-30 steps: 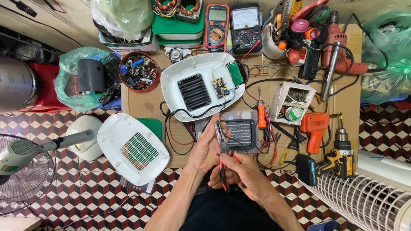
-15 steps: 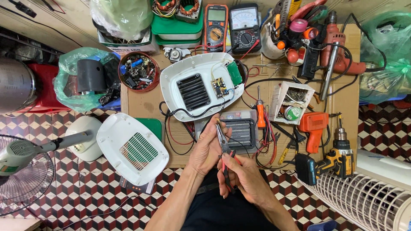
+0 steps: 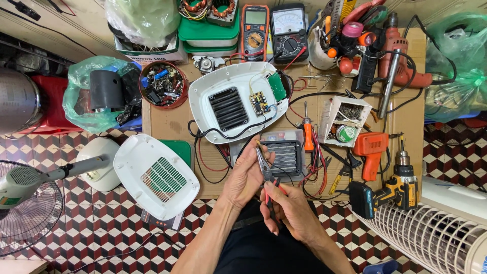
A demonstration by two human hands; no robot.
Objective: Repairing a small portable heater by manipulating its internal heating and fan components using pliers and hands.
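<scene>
1. Needle-nose pliers (image 3: 266,172) are gripped by the right hand (image 3: 291,210), fingers wrapped round the red handles.
2. A thin wire at the plier tip is pinched by the left hand (image 3: 247,175).
3. White housing (image 3: 231,104) lies opened on the table (image 3: 167,122) at 12 o'clock, circuit board (image 3: 258,103) exposed.
4. Detached grille cover (image 3: 154,175) is set at 9 o'clock; reassembly is judged not begun.

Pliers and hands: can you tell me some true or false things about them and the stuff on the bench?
1. The right hand holds red-handled pliers. True.
2. The left hand holds the orange screwdriver. False: it lies on the bench, untouched.
3. The open white housing shows a small circuit board inside. True.
4. The yellow-and-black drill is in a hand. False: it lies at the bench's right edge.
</scene>
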